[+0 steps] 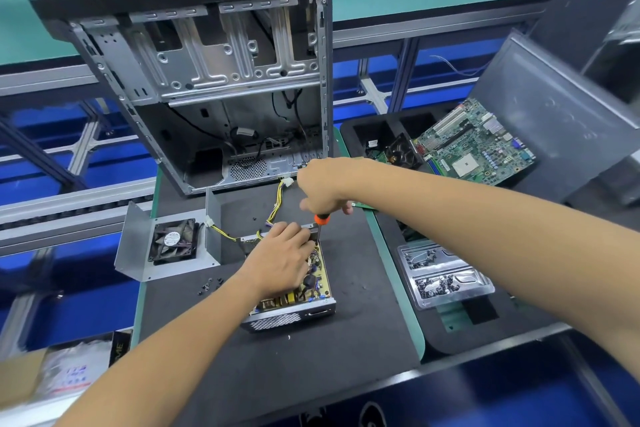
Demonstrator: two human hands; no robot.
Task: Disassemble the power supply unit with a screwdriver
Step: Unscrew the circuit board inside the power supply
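In the head view, the open power supply unit, a grey metal tray with a perforated near wall and a yellowish circuit board inside (294, 291), lies in the middle of the dark work mat (346, 340), near the empty grey computer case (194, 80). The left hand (282, 262) rests on the board's far part with fingers curled over its edge, and the right hand (323, 185) grasps the orange-and-black screwdriver (320, 222), pointing down at the far right corner. I judge the unit stiff and moderately heavy, but the board is fragile; better to hold it by the metal walls.
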